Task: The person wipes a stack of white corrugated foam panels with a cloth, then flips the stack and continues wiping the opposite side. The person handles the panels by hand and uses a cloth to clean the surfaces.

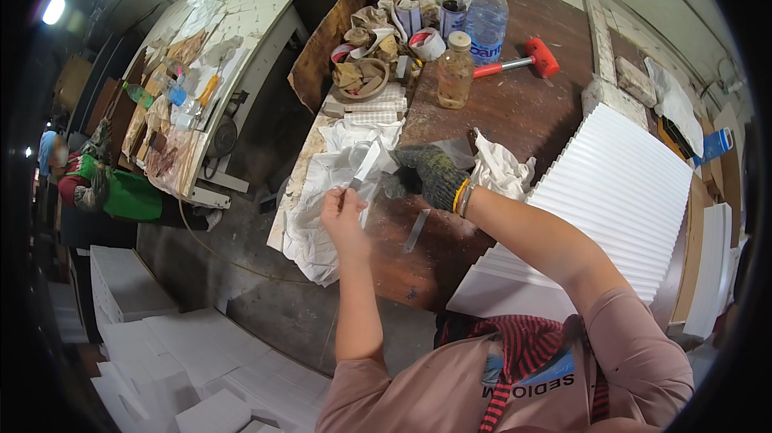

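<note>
My bare left hand [344, 208] pinches one end of a narrow, flat, blade-like strip [367, 164], pale at its top and grey near my fingers. The strip points up and away, over a crumpled white cloth [322, 192] at the table's left edge. Just to the right, my right hand [433, 177] wears a dark knitted glove with a yellow cuff. Its fingers are curled and partly blurred, so what they hold, if anything, is unclear. Below the glove, a small grey strip [416, 230] lies on the brown tabletop [386, 268].
Crumpled white paper [500, 166] lies right of the glove. Farther back stand a jar [455, 71], a water bottle [486, 23], a red mallet [540, 59] and a bowl [362, 79]. Ridged white panels [611, 200] are stacked right. A person in a green apron [133, 193] is at far left.
</note>
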Demonstrator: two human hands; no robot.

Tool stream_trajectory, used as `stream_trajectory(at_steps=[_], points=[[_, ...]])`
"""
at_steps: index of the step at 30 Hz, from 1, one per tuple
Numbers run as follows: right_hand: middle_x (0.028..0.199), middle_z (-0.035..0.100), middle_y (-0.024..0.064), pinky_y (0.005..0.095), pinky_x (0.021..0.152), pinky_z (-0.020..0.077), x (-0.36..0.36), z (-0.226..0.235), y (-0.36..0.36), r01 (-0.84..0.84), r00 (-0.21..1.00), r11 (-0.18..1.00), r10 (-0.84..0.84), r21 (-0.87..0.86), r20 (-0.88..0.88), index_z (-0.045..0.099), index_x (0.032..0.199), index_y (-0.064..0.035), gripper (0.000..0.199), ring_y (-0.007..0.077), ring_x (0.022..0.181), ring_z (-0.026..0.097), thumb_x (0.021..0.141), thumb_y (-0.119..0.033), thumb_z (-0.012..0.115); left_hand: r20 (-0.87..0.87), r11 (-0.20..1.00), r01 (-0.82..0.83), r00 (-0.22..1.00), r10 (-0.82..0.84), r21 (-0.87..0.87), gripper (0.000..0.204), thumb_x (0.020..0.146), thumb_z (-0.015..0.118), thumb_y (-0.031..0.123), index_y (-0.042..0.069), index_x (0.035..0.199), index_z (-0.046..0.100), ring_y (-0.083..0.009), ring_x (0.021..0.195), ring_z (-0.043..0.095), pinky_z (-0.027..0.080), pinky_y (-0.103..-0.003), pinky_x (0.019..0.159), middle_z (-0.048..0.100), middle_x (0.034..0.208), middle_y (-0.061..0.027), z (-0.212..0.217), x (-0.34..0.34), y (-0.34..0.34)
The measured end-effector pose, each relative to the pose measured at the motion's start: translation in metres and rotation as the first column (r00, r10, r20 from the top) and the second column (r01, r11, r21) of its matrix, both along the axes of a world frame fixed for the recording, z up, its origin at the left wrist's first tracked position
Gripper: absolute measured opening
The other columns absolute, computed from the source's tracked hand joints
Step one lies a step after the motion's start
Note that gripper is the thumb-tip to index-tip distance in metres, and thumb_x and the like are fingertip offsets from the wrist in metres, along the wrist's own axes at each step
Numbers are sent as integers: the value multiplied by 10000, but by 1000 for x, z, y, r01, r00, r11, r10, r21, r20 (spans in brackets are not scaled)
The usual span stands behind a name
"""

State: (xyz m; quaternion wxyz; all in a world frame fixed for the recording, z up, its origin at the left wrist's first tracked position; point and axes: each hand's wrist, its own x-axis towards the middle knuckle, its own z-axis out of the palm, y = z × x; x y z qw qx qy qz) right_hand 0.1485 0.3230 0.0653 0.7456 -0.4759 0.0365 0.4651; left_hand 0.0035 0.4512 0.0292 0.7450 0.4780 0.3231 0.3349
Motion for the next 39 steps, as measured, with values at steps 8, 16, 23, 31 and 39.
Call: stream_trajectory(at_steps=[8, 16, 23, 31, 39], points=[[950, 733, 130, 391, 757, 619, 2, 2, -8, -108, 994, 991, 106, 80, 39, 701, 1061, 23, 221, 239, 804, 725, 1004, -164, 597, -74, 975, -11, 997, 28, 222, 64, 948, 646, 25, 16, 945, 583, -78, 655, 514, 431, -246, 618, 575, 786, -11, -3, 4, 0], [968, 731, 124, 366, 741, 592, 5, -1, -15, -109, 994, 991, 106, 81, 38, 700, 1092, 34, 231, 223, 803, 708, 995, -155, 610, -79, 938, -6, 996, 35, 346, 114, 961, 623, 21, 31, 884, 541, -75, 633, 475, 408, -251, 593, 544, 754, 4, 14, 12, -10], [971, 731, 130, 396, 780, 598, 9, 4, -22, -86, 992, 989, 96, 121, -83, 694, 1079, 33, 231, 253, 836, 711, 1005, -156, 582, -78, 988, 126, 990, -119, 94, 121, 965, 608, 20, 40, 873, 533, -64, 622, 458, 381, -241, 579, 525, 733, 9, 12, 8, -25], [841, 691, 81, 350, 655, 567, -4, 6, -19, -30, 997, 998, 33, 51, -71, 698, 953, -22, 199, 209, 704, 660, 987, -211, 645, -63, 493, -77, 963, 262, 867, 105, 885, 637, -36, 13, 832, 560, -250, 679, 542, 448, -392, 618, 573, 789, -108, 7, 18, -14], [769, 646, 39, 342, 585, 528, -1, 12, -17, 128, 985, 982, -143, -139, -100, 657, 847, -89, 154, 185, 645, 614, 926, -203, 726, -120, 127, 102, 982, 146, 987, 81, 870, 630, -13, 25, 829, 571, -365, 701, 544, 447, -461, 633, 587, 808, -144, 8, -10, -39]])
